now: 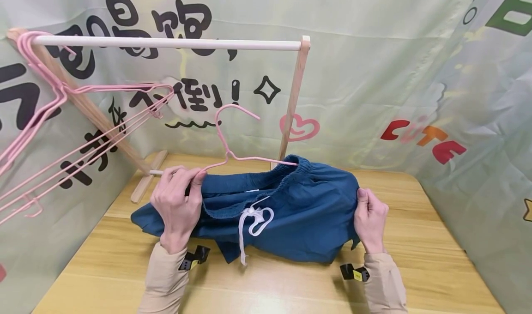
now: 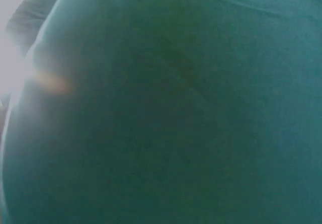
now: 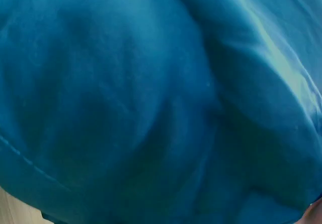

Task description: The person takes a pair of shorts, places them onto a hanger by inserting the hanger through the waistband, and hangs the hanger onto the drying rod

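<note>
Dark blue drawstring shorts point(image 1: 307, 212) with a gathered elastic waistband and a white drawstring point(image 1: 254, 219) are held over the table. A pink hanger point(image 1: 227, 153) stands hook up in the waist opening, its right arm running inside the waistband. At the left end, the left hand point(image 1: 176, 201) grips the waistband together with the tip of the hanger's left arm; part of its grip is hidden. On the opposite side, the right hand point(image 1: 371, 217) pinches the shorts' edge between thumb and curled fingers. Blue cloth fills both wrist views, blurred in the left one.
Several pink hangers point(image 1: 62, 90) hang at the left end of a rack with a white rod point(image 1: 166, 42) and wooden posts point(image 1: 294, 97). Below is a wooden table point(image 1: 415, 240). Printed cloth walls point(image 1: 374, 64) enclose the back and sides.
</note>
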Demonstrator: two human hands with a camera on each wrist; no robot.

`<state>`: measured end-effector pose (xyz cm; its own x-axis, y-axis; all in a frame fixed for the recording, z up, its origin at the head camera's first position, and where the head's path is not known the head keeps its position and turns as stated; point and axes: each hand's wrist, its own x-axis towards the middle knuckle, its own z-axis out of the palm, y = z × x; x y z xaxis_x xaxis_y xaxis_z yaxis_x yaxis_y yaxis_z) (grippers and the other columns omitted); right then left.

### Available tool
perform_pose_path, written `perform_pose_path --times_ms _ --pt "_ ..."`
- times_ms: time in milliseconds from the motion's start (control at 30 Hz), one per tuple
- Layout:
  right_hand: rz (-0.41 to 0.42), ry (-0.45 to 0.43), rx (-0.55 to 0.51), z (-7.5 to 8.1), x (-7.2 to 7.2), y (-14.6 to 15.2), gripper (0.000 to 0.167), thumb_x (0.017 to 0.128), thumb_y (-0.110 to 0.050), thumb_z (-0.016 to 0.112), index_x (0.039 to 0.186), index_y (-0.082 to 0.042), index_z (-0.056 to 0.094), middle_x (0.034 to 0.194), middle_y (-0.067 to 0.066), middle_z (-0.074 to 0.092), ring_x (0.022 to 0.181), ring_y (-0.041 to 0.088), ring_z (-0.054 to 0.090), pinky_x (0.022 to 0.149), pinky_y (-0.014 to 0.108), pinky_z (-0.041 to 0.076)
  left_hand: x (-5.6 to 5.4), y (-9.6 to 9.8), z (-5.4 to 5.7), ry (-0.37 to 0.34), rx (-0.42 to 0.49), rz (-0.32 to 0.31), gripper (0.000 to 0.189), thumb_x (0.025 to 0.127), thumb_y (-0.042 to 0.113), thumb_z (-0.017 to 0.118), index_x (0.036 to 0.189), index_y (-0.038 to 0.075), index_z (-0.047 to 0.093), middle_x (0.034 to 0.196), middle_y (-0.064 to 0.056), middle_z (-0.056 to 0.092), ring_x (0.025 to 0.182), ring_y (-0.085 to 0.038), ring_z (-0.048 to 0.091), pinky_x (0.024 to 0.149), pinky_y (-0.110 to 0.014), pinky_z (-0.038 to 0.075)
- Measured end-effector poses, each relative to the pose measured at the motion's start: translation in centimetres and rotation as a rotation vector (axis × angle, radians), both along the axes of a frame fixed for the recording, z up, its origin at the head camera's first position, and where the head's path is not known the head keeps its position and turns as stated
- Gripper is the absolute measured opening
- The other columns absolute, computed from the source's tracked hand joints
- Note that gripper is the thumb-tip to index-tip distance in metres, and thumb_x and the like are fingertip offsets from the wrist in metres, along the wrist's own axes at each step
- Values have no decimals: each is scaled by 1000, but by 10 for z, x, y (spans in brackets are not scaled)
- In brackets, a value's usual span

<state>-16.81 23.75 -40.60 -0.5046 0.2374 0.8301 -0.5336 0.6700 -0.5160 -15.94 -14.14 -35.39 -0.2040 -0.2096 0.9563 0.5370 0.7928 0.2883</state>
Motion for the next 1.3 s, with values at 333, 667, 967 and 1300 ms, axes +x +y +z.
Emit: perform_pose_path --times_ms 333,667,967,1300 --pt "-4 6 3 1 2 0 41 101 -5 56 61 0 48 50 3 31 47 -4 27 48 17 20 2 -2 4 -30 30 -1 40 98 40 63 81 6 75 70 -12 69 85 -35 64 70 -48 40" --pt "92 -83 -5 0 4 2 26 102 0 52 78 6 60 64 4 48 65 -13 42 63 10 34 3 3 5 -38 -11 -117 39 99 36 62 80 4 75 69 -11 69 82 -32 66 71 -41 46" --pt "290 -58 -56 9 11 -5 28 106 -2 40 107 12 65 101 -19 64 84 -3 54 77 12 40 2 11 2 -48 -117 -116 36 100 36 61 79 10 75 66 -4 68 78 -25 67 53 -34 42" --pt "433 75 157 12 11 -13 13 92 -12 73 92 1 74 80 16 71 86 -2 64 83 10 48 4 23 -4 -143 -210 -177 32 100 38 62 85 14 78 70 0 67 76 -19 64 47 -28 38"
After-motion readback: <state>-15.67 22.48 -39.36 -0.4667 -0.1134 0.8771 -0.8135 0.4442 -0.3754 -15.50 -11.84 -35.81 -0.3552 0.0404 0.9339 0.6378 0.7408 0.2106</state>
